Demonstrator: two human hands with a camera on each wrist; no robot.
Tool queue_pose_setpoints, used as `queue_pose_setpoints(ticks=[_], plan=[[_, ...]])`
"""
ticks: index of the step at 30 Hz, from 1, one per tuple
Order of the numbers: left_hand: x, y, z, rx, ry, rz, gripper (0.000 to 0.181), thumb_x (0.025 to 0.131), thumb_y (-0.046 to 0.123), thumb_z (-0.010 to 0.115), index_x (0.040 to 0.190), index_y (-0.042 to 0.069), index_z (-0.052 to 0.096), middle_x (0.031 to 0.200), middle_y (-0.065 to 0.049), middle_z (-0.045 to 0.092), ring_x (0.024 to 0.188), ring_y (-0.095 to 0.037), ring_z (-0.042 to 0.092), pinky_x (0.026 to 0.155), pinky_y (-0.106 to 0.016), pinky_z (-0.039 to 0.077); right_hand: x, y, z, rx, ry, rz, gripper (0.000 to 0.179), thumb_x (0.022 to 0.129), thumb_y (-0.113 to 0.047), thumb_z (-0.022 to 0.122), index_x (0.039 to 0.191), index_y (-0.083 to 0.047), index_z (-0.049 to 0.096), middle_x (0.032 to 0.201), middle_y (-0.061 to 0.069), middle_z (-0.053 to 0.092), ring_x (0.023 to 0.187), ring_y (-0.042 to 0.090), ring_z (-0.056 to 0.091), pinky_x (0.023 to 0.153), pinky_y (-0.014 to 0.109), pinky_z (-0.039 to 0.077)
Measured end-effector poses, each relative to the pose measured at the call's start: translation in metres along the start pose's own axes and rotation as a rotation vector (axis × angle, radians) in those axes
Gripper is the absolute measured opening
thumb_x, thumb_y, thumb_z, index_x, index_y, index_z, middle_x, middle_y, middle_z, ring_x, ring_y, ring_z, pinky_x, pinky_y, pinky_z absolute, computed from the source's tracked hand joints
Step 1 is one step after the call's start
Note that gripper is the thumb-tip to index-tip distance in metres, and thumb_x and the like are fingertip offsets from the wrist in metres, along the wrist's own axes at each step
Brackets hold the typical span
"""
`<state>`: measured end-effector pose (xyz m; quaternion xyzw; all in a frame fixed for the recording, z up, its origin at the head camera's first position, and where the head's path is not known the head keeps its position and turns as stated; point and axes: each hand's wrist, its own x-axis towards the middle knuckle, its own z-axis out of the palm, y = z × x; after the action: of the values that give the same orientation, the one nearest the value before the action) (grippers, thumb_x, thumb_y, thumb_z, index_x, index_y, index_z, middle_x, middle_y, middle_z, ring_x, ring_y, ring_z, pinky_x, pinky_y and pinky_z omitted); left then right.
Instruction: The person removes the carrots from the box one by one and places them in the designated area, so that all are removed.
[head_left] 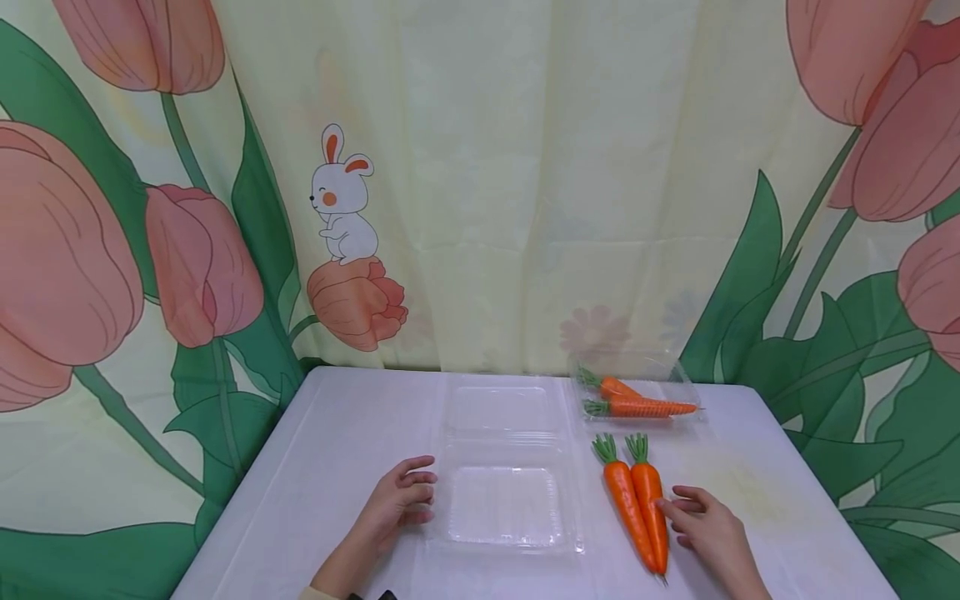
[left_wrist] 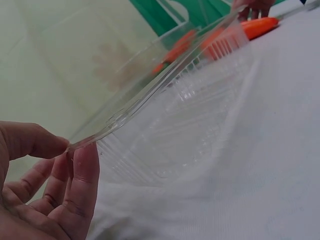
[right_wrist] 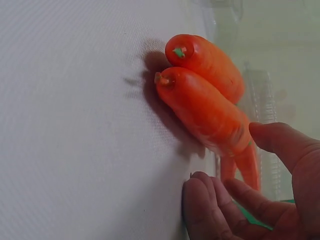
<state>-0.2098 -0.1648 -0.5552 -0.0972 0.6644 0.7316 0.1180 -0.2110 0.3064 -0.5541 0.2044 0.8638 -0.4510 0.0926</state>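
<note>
A hinged clear plastic box (head_left: 504,507) lies unfolded on the table, its lid half behind its tray half. At its left edge is my left hand (head_left: 397,504). In the left wrist view the thumb and forefinger pinch the thin plastic rim (left_wrist: 107,129). Two orange carrots with green tops lie side by side to the right of the box, a left carrot (head_left: 628,510) and a right carrot (head_left: 651,510). Beside the right carrot is my right hand (head_left: 705,529), fingers loosely bent; its thumb (right_wrist: 280,142) is at the nearer carrot, contact unclear.
Behind the two carrots stands another clear box (head_left: 678,383) with carrots (head_left: 645,407) inside. A white cloth covers the table (head_left: 337,442). A curtain (head_left: 480,183) printed with tulips and a rabbit hangs along the back edge.
</note>
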Motion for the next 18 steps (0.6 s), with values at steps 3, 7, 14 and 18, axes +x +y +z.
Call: queue_pose_setpoints(ticks=[3,7,14,18], plan=[[0.0,0.0,-0.006,0.0,0.024,0.004,0.055,0.092,0.005,0.069,0.144,0.002,0.05,0.112,-0.01,0.068,0.081,-0.017,0.065,0.068,-0.031,0.06,0.0,0.0,-0.002,0.008,0.0,-0.001,0.083,0.091,-0.043,0.077,0.143,0.011,0.042,0.126,0.037,0.057,0.085,0.025,0.069,0.075,0.038,0.063],[-0.002,-0.002,-0.015,-0.011,0.041,0.016,0.056,0.092,0.003,0.068,0.145,0.0,0.05,0.111,-0.008,0.069,0.083,-0.017,0.063,0.069,-0.031,0.06,-0.001,0.001,-0.003,0.007,0.007,0.001,0.081,0.092,-0.042,0.076,0.143,0.011,0.042,0.126,0.038,0.057,0.082,0.022,0.069,0.075,0.038,0.063],[-0.003,-0.003,-0.03,-0.04,0.067,0.001,0.056,0.092,0.004,0.068,0.145,0.001,0.05,0.108,-0.003,0.069,0.084,-0.015,0.063,0.069,-0.029,0.058,0.0,0.002,-0.005,0.007,-0.004,0.009,0.078,0.094,-0.041,0.075,0.143,0.011,0.042,0.127,0.038,0.057,0.082,0.022,0.069,0.076,0.037,0.063],[-0.004,-0.001,-0.034,-0.013,0.123,0.001,0.054,0.091,0.004,0.068,0.142,0.002,0.053,0.107,-0.004,0.07,0.085,-0.017,0.064,0.07,-0.03,0.058,0.001,0.003,-0.005,0.016,-0.012,0.014,0.078,0.094,-0.04,0.074,0.143,0.011,0.042,0.127,0.038,0.057,0.082,0.022,0.069,0.075,0.037,0.063]])
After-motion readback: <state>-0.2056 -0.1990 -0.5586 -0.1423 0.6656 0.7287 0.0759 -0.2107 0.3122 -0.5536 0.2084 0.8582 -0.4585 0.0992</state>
